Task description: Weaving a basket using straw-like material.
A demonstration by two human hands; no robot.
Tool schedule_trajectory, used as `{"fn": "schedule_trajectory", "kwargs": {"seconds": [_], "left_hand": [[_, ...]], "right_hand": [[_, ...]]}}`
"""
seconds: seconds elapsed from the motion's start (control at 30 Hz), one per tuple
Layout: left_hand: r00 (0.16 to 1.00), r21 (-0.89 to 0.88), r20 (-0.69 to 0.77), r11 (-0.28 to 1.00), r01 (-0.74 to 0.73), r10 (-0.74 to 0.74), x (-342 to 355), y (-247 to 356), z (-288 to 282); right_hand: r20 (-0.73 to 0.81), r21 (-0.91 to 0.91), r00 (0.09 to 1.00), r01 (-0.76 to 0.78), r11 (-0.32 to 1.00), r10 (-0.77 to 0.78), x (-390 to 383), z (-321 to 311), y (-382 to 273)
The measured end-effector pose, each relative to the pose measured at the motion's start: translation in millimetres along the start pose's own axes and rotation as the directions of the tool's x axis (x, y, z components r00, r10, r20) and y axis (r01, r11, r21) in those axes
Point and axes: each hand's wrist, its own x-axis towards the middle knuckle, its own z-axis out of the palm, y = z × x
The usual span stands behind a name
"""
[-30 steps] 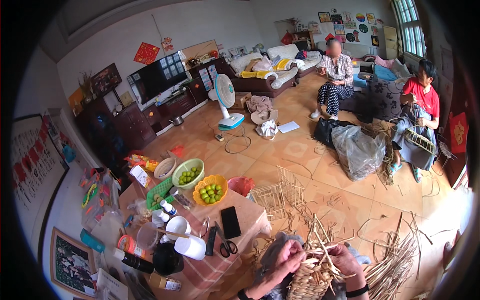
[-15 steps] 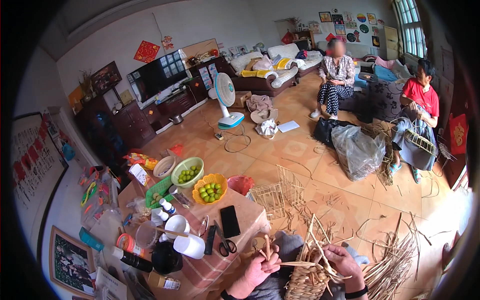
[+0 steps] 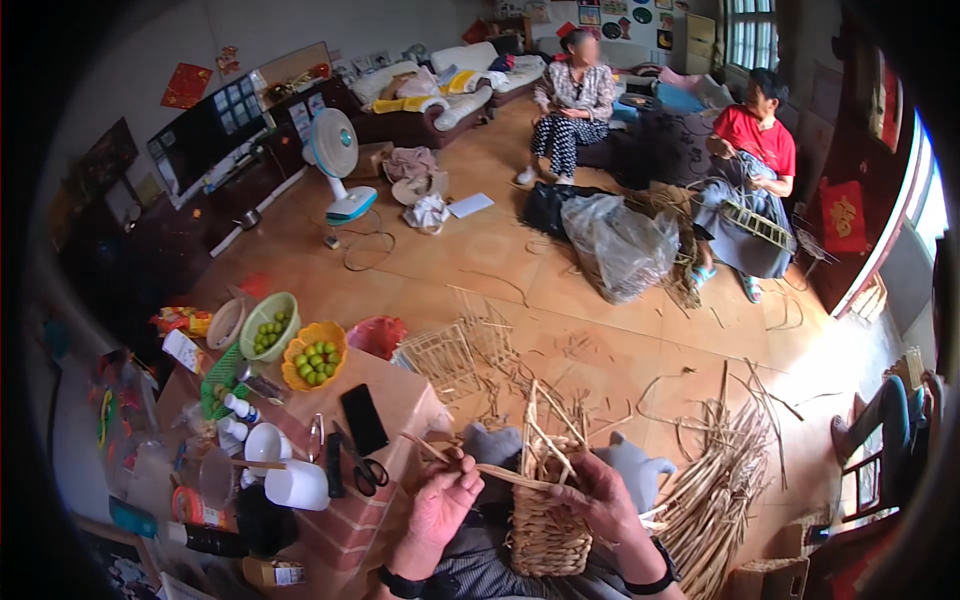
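Note:
A woven straw basket (image 3: 548, 535) with tan braided walls rests on my lap, its bare frame sticks rising above the woven part. My left hand (image 3: 445, 503) pinches a flat straw strip (image 3: 508, 474) that runs across to the basket's upper edge. On the basket's right side, my right hand (image 3: 603, 497) is closed around the strip and a frame stick at the rim. The fingertips of that hand are partly hidden by the sticks.
Left, a table (image 3: 408, 395) holds a black phone (image 3: 364, 419), scissors (image 3: 370, 476), white containers and fruit bowls (image 3: 314, 358). Loose straw (image 3: 715, 480) lies on the floor right, wire-like frames (image 3: 445, 360) ahead. Two people (image 3: 575, 105) sit beyond a plastic bag (image 3: 622, 245).
The view has swung to the right and down. My left hand has drawn the strip out flatter, and the basket sits more upright between my hands.

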Motion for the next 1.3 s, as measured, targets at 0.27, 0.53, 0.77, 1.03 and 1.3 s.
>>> {"fn": "schedule_trajectory", "kwargs": {"seconds": [0.27,0.53,0.77,1.03,1.3], "left_hand": [[0.996,0.68,0.078,0.732,-0.027,-0.036,-5,-16,26],[0.999,0.835,0.05,0.548,-0.05,0.015,-2,-28,32],[0.99,0.517,-0.139,0.849,0.105,-0.038,-12,-32,11],[0.97,0.388,-0.234,0.909,0.153,-0.063,1,-17,-7],[0.901,0.718,-0.168,0.576,0.391,-0.401,-15,16,17]], "right_hand": [[-0.041,0.09,0.999,-0.005,0.996,0.009,-9,9,10],[-0.075,0.113,0.997,-0.007,0.994,0.016,-8,3,-7],[-0.049,-0.001,0.999,0.015,1.0,-0.015,-13,6,-5],[-0.189,-0.115,0.98,0.045,0.992,-0.066,-37,-16,-11],[-0.165,-0.631,0.961,0.069,0.773,-0.22,-72,-14,-13]]}}
